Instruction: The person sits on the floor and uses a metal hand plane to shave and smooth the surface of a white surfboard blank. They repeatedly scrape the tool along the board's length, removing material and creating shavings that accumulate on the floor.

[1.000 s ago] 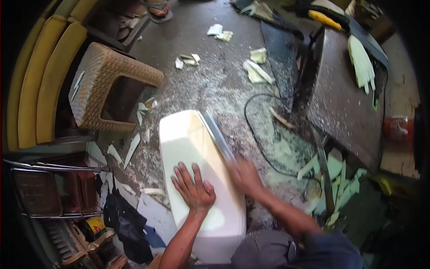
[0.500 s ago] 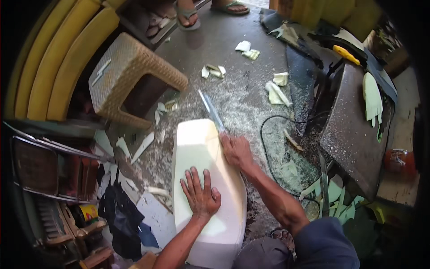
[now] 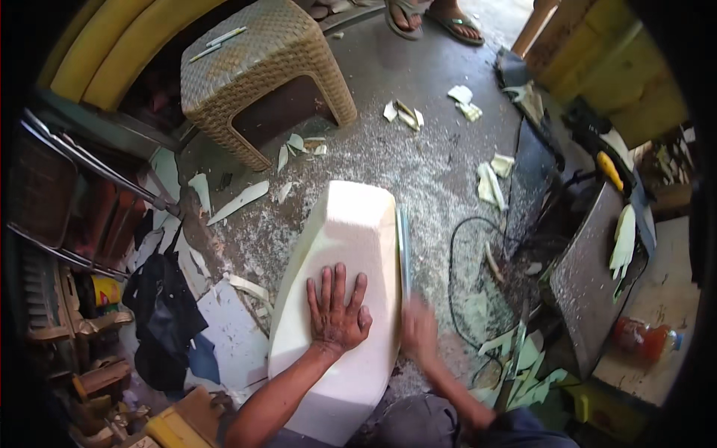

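A long pale foam block (image 3: 358, 235), shaped like a motorcycle seat, lies before me with its narrower end pointing away. My left hand (image 3: 337, 313) rests flat on its top, fingers spread. Along the block's right side stands a long, thin metal blade (image 3: 404, 246), its edge against or very close to the foam. My right hand (image 3: 420, 328) is closed on the near end of this blade; motion blurs the fingers, and the handle is hidden in them.
Foam crumbs and offcuts (image 3: 239, 203) litter the floor. A woven-pattern plastic stool (image 3: 246, 63) stands at far left. On the right are a dark panel (image 3: 597, 276), a yellow-handled tool (image 3: 609, 171), a black cable (image 3: 452, 276) and a bottle (image 3: 644, 340). A person's sandalled feet (image 3: 455, 28) show at the back.
My right hand has pulled back toward me with the blade, which now lies alongside the foam's right side instead of jutting past its far end. My left hand stays flat. The view has shifted.
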{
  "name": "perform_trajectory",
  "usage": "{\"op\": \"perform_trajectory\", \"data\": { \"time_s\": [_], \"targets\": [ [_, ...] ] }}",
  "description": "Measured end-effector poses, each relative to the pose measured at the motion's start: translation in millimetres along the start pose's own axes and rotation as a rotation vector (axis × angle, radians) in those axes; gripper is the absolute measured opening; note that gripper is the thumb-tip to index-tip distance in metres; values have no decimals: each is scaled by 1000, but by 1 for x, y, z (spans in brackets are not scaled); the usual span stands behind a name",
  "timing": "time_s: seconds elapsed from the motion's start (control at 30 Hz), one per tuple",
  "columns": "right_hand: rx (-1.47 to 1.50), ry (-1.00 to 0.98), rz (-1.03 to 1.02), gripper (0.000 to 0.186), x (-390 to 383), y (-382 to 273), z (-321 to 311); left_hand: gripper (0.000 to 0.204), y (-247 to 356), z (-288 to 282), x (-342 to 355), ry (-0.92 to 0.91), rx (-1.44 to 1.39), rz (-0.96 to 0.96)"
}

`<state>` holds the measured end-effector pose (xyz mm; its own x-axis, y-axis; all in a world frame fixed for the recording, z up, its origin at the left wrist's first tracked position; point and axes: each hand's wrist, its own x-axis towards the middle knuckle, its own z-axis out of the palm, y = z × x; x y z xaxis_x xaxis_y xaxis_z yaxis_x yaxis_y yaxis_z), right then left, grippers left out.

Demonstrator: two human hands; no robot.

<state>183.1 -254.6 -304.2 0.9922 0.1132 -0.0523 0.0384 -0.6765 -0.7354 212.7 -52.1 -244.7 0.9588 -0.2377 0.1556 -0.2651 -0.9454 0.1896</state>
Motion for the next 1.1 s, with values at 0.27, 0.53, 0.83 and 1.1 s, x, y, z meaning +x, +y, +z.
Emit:
{"op": "perform_trajectory", "data": {
  "time_s": [0.27, 0.53, 0.83, 1.1],
  "targets": [
    [-23, 65, 97, 46, 147, -31, -36, 71, 4, -5, 2, -8, -41, 21],
    [-128, -2, 142, 56, 54, -19, -21, 72, 2, -6, -13, -22, -89, -30],
    [-61, 39, 90, 45, -25, -45, -21, 67, -3, -2, -6, 67, -75, -58],
    [-351, -63, -22, 47, 39, 9, -7, 68, -3, -4, -5, 9, -96, -61]
  ]
}}
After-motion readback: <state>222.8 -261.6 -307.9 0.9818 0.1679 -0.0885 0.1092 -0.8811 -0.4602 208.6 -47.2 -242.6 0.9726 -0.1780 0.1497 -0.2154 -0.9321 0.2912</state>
